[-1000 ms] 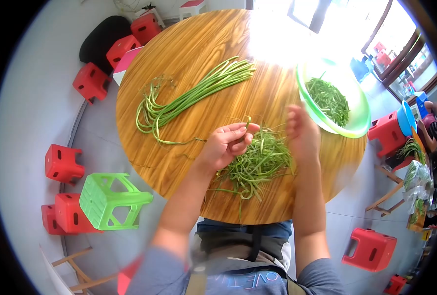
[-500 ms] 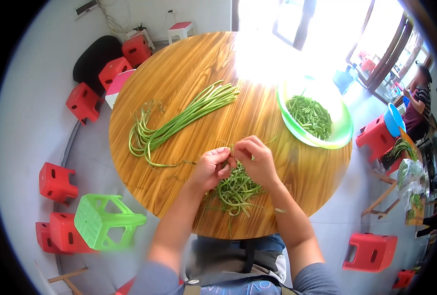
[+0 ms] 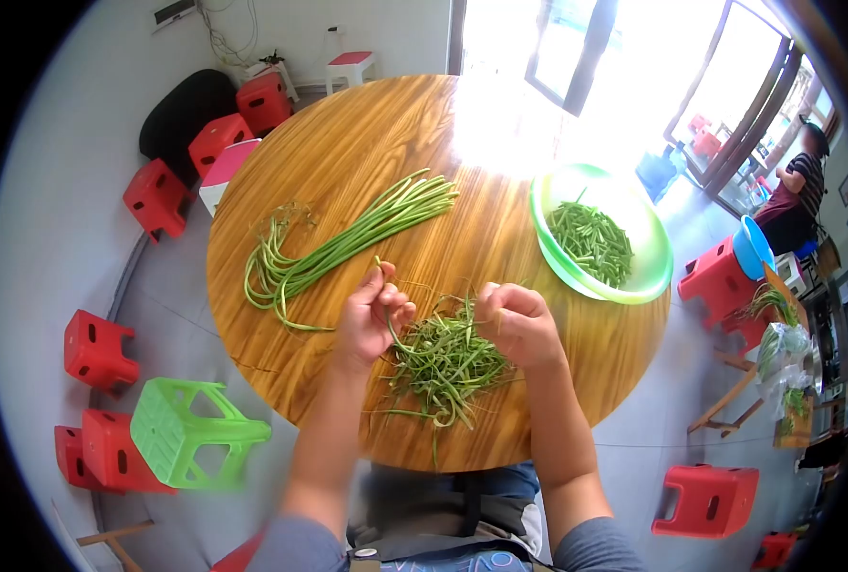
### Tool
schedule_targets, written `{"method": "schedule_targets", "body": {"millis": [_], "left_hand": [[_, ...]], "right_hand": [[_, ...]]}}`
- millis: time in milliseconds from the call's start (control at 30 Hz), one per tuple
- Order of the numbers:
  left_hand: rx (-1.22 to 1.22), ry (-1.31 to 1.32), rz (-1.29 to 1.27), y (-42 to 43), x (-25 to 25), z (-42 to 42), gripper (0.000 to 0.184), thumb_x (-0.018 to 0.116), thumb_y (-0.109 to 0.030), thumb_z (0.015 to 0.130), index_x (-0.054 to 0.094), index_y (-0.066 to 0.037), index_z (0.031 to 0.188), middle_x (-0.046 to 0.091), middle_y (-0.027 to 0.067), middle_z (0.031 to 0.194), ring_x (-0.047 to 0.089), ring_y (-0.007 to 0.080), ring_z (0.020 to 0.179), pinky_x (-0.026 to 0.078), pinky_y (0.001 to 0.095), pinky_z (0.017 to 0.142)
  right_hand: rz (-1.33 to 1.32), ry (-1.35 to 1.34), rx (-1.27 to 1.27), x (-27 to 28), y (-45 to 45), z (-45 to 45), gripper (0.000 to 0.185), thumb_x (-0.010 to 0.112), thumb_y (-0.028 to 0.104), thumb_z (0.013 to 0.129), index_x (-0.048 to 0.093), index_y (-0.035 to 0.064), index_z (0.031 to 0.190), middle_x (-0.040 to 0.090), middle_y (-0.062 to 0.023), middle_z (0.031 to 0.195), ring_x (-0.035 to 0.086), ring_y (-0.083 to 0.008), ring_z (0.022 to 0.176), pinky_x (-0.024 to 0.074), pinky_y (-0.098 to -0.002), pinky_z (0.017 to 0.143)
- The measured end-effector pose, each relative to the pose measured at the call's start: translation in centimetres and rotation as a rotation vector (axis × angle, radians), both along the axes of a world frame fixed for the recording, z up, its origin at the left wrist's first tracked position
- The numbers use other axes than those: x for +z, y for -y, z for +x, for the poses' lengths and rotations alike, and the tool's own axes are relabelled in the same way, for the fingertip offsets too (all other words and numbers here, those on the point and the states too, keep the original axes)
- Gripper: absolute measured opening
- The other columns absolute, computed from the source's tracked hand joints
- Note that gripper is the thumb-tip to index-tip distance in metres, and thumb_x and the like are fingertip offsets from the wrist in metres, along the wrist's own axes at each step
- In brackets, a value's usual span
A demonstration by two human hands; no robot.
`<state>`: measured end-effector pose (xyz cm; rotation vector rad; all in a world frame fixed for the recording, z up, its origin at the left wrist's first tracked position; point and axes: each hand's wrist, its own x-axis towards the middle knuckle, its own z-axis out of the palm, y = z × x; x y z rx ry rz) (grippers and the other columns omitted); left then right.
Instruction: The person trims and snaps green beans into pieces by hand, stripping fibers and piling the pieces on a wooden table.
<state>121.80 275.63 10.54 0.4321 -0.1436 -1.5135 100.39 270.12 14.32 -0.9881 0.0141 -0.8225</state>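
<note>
My left hand is closed on a green garlic scape, whose short end pokes up above the fingertips. Apart from it, my right hand is pinched; what sits between its fingertips is too small to make out. Between and below both hands lies a tangled heap of thin green trimmings. Further up and left rests a bundle of long garlic scapes, curled at the left end. A green-rimmed translucent bowl at the right holds short cut green pieces.
The round wooden table fills the middle. Red stools and a green stool stand on the floor around it. At far right, a person sits near a blue basin. Bagged greens lie below.
My hands were together above the heap and have moved apart, left hand leftward and right hand slightly right and down. The view has shifted slightly.
</note>
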Motion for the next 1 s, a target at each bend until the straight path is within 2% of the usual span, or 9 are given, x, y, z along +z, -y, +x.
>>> {"method": "schedule_targets", "body": {"millis": [133,233,300,467,600,733,833,933,1000], "left_hand": [[-0.157,-0.248,-0.241,-0.6,0.4,1.1,0.025,0.038,-0.027,0.098,0.055,-0.012,0.109,0.028,-0.0063,0.053,0.026,0.0019,0.037,0.027,0.0197,0.048],[-0.121,-0.067,-0.166,-0.9,0.8,0.5,0.027,0.037,-0.028,0.098,0.054,-0.01,0.11,0.028,-0.0066,0.052,0.025,0.0027,0.038,0.027,0.0198,0.048],[-0.191,-0.067,-0.195,-0.7,0.8,0.3,0.028,0.036,-0.029,0.098,0.054,-0.008,0.107,0.027,-0.0069,0.052,0.024,0.003,0.038,0.027,0.0199,0.048],[-0.208,0.137,-0.254,-1.0,1.6,-0.7,0.027,0.037,-0.029,0.098,0.052,-0.007,0.094,0.027,-0.0071,0.052,0.023,0.0041,0.039,0.028,0.0199,0.049],[-0.196,0.364,-0.037,-1.5,3.7,-1.8,0.026,0.037,-0.027,0.098,0.049,-0.007,0.088,0.031,-0.0053,0.052,0.025,0.0056,0.039,0.032,0.0217,0.05],[-0.268,0.308,-0.064,-1.2,2.7,-2.5,0.026,0.038,-0.026,0.098,0.05,-0.007,0.086,0.032,-0.0038,0.051,0.027,0.0064,0.039,0.033,0.0223,0.05],[-0.23,0.319,-0.048,-1.3,2.9,-2.4,0.026,0.038,-0.027,0.097,0.051,-0.007,0.086,0.032,-0.0038,0.051,0.028,0.0063,0.039,0.033,0.0222,0.05],[-0.226,0.297,-0.089,-1.4,2.9,-2.2,0.027,0.039,-0.028,0.097,0.051,-0.007,0.086,0.032,-0.0038,0.051,0.028,0.0063,0.039,0.033,0.0219,0.05],[-0.245,0.295,-0.137,-1.3,2.6,-2.1,0.027,0.039,-0.029,0.097,0.051,-0.008,0.086,0.033,-0.0037,0.052,0.029,0.0062,0.039,0.033,0.0216,0.05]], "right_hand": [[0.068,0.049,0.069,-0.4,0.9,-0.5,0.013,0.059,0.011,0.084,0.057,-0.0013,0.081,0.05,-0.0038,0.074,0.044,-0.0089,0.06,0.0349,-0.0211,0.051],[-0.237,-0.74,0.018,1.2,0.3,-0.6,0.018,0.061,0.017,0.085,0.06,0.0003,0.079,0.051,0.0009,0.064,0.045,-0.0058,0.055,0.0361,-0.0201,0.048],[-0.443,-0.978,-0.054,1.1,-0.7,0.9,0.018,0.065,0.018,0.083,0.063,0.0004,0.083,0.052,0.0026,0.06,0.047,-0.0054,0.054,0.0385,-0.0208,0.049],[-0.743,-1.002,-0.248,-0.1,-0.7,1.5,0.018,0.068,0.016,0.08,0.063,-0.0005,0.083,0.054,0.0012,0.062,0.048,-0.0062,0.057,0.0405,-0.0233,0.053],[-0.514,-0.864,-0.46,-0.4,-0.7,1.9,0.017,0.069,0.016,0.078,0.062,0.0003,0.077,0.051,-0.0002,0.056,0.043,-0.0056,0.053,0.0376,-0.023,0.049],[-0.564,-0.996,-0.268,-0.2,-0.7,1.6,0.012,0.067,0.013,0.079,0.062,0.0009,0.078,0.052,0.0012,0.057,0.044,-0.0047,0.053,0.0381,-0.0215,0.049],[-0.783,-0.728,-0.499,-0.6,-1.3,2.9,0.012,0.064,0.013,0.08,0.063,0.0011,0.079,0.053,0.0003,0.056,0.045,-0.0041,0.053,0.0385,-0.0214,0.049],[-0.457,-0.873,-0.386,-0.3,-1.3,2.5,0.014,0.065,0.015,0.081,0.063,0.0016,0.079,0.053,-0.0008,0.055,0.045,-0.0043,0.052,0.0389,-0.0219,0.049],[-0.497,-1.05,-0.366,0.4,-1.2,2.4,0.016,0.065,0.017,0.082,0.063,0.001,0.078,0.05,-0.0006,0.053,0.044,-0.0047,0.05,0.0391,-0.0227,0.049]]}}
